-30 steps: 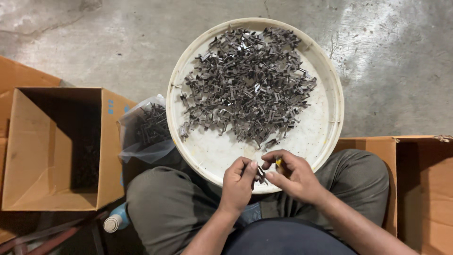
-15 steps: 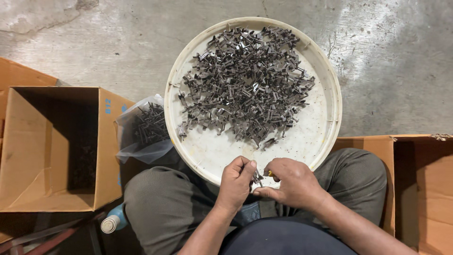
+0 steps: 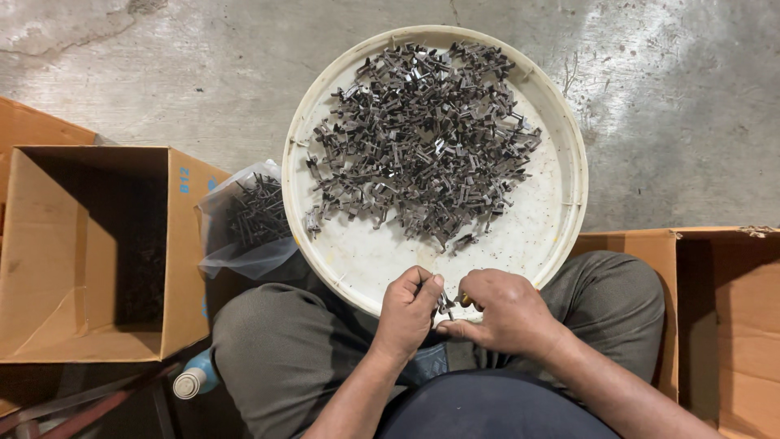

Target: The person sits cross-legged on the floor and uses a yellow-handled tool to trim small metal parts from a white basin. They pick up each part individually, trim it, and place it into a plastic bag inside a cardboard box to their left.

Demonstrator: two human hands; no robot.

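Seated, knees apart in grey trousers (image 3: 284,358), facing a bare concrete floor (image 3: 162,73). Round white tray (image 3: 569,203) resting on the lap and reaching out over the floor on the far side. Heaped across the far and middle part of the tray: a pile of small dark metal clips (image 3: 422,138), tangled, individual pieces hard to separate by eye; near part of the tray mostly bare, with a few strays. Both hands together at the near rim of the tray, fingertips meeting. Left hand (image 3: 406,313) curled, thumb and forefinger pinched on a small dark metal piece (image 3: 445,305). Right hand (image 3: 508,313) just beside it, fingers closed around something with a small yellow-green part showing at the fingertips; touching the same piece or not: cannot tell. Left of the tray, touching its rim, a clear plastic bag (image 3: 244,244) lying open with more dark clips inside. Further left, an open cardboard box (image 3: 89,325), interior in shadow, dark contents barely visible. Near left, beside the left knee, a pale blue bottle with white cap (image 3: 195,380) lying on its side. Right, near the right knee, another open cardboard box (image 3: 723,325), contents not visible.
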